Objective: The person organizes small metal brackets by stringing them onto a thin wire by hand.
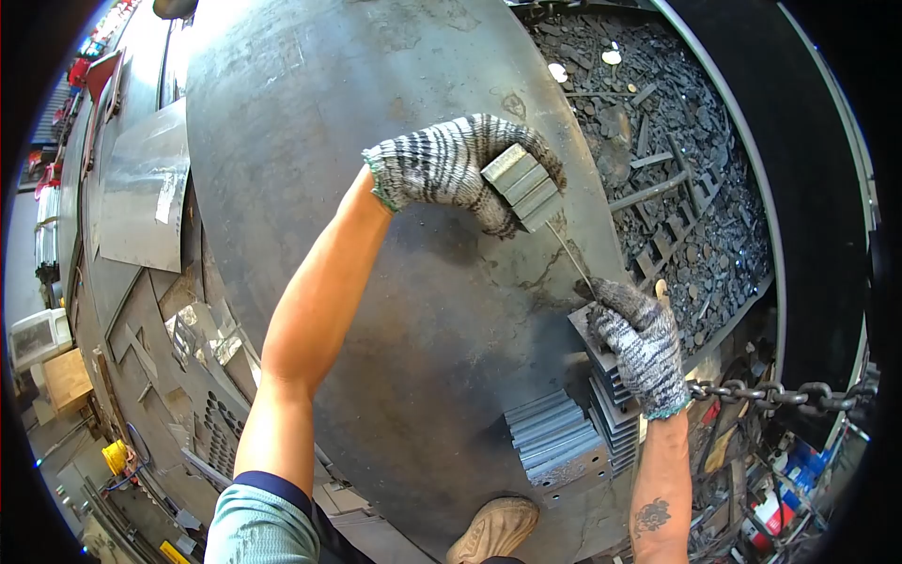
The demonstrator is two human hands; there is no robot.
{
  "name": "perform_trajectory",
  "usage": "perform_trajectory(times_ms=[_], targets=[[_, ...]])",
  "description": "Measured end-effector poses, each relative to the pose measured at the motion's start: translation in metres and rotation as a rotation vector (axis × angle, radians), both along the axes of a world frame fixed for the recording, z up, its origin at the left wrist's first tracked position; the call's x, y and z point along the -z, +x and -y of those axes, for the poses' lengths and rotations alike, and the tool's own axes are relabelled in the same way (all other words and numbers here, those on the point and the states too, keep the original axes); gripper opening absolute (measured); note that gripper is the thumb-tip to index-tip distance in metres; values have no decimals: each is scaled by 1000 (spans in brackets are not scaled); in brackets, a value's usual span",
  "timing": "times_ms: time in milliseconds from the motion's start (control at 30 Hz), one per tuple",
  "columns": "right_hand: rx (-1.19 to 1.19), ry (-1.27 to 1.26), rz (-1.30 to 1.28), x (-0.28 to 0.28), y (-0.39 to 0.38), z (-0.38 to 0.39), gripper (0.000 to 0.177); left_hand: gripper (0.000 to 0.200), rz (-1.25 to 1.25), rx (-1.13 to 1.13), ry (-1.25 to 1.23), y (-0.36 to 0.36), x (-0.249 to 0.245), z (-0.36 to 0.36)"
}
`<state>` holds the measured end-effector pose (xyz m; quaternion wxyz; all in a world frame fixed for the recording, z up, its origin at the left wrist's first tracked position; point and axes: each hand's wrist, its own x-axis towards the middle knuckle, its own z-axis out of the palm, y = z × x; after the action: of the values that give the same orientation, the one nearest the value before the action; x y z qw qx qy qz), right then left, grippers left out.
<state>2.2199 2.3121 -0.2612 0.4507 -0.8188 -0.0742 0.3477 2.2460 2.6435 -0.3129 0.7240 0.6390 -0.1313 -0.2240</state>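
My left hand point(470, 169), in a striped knit glove, is closed round a small stack of metal plates point(522, 188) above the steel sheet. My right hand point(642, 348), in a matching glove, pinches the lower end of a thin metal strip point(569, 254). The strip slants up to the near corner of the held stack. Just below my right hand stands a tall pile of flat metal plates point(615, 423), partly hidden by the glove. Beside it lies a row of grey metal plates point(554, 437) on the steel sheet.
The large steel sheet point(404, 329) fills the middle. On the right, a bin of dark metal scrap point(676, 235) holds a hammer-like tool point(658, 188). A heavy chain point(775, 395) hangs at right. Sheet offcuts point(146, 188) lie left. My shoe point(495, 528) is at the bottom.
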Motion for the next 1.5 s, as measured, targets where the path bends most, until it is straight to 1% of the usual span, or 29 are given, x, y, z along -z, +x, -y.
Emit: perform_trajectory(times_ms=[33, 100, 233, 267, 300, 367, 400, 433, 500, 567, 633, 667, 700, 767, 800, 900, 967, 1033, 1067, 1167, 1233, 1300, 1367, 1433, 1500], targets=[[-8, 2, 0, 3, -3, 1, 34, 67, 0, -8, 2, -2, 2, 1], [-54, 1, 157, 9, -4, 5, 33, 68, -7, -4, -71, -3, 4, 2], [-66, -18, 120, -4, -4, -3, 30, 68, 26, -83, -136, -10, 6, 10], [-58, -13, 119, -5, -4, -3, 30, 68, 73, -88, -69, -11, 4, 10], [-18, 14, 90, -4, -4, -3, 30, 68, 69, -84, -64, -13, 4, 12], [17, 39, 58, -2, -6, -3, 29, 69, 45, -146, -158, -15, 5, 17], [-9, 13, 138, 0, -6, -2, 29, 68, -14, -162, -217, -18, 6, 19], [-36, -15, 221, 1, -6, -1, 30, 68, -11, -163, -219, -19, 6, 20], [-51, -21, 206, -1, -5, 0, 30, 67, 44, -167, -176, -22, 7, 18], [-62, -28, 182, 2, -8, 2, 30, 69, 70, -149, -197, -23, 3, 16], [-83, -20, 165, 7, -10, 6, 31, 71, 113, -117, 6, -21, -2, 11], [-92, -7, 197, 4, -11, 4, 29, 69, 15, -151, -58, -22, 2, 13], [-93, -10, 198, 4, -11, 3, 29, 69, 17, -152, -61, -22, 3, 13], [-101, -70, 315, 7, -12, 3, 27, 68, 203, -165, -3, -22, 6, 14], [-128, -91, 390, 7, -13, 2, 26, 68, 196, -161, -7, -23, 8, 14], [-169, -73, 425, 14, -13, 7, 30, 67, 192, -178, 29, -27, 14, 12], [-140, -54, 373, 14, -14, 8, 29, 65, 175, -168, 74, -27, 12, 11], [-149, -31, 414, 12, -13, 7, 30, 65, 187, -172, 110, -27, 8, 11], [-121, -47, 366, 7, -13, 3, 29, 67, 142, -148, -57, -28, 11, 12], [-144, -47, 422, 8, -13, 3, 28, 68, 103, -95, -94, -32, 6, 19], [-167, -43, 427, 7, -13, 5, 28, 68, 69, -114, -69, -34, 5, 23], [-193, -31, 450, 6, -11, 6, 27, 67, 81, -135, 7, -33, -1, 22], [-180, -9, 404, 8, -11, 9, 24, 68, 102, -112, -16, -27, -2, 21], [-188, -9, 413, 11, -11, 9, 24, 66, 168, -74, 26, -22, -3, 21], [-130, -2, 349, 12, -13, 10, 24, 67, 183, -82, 26, -18, -1, 23]])
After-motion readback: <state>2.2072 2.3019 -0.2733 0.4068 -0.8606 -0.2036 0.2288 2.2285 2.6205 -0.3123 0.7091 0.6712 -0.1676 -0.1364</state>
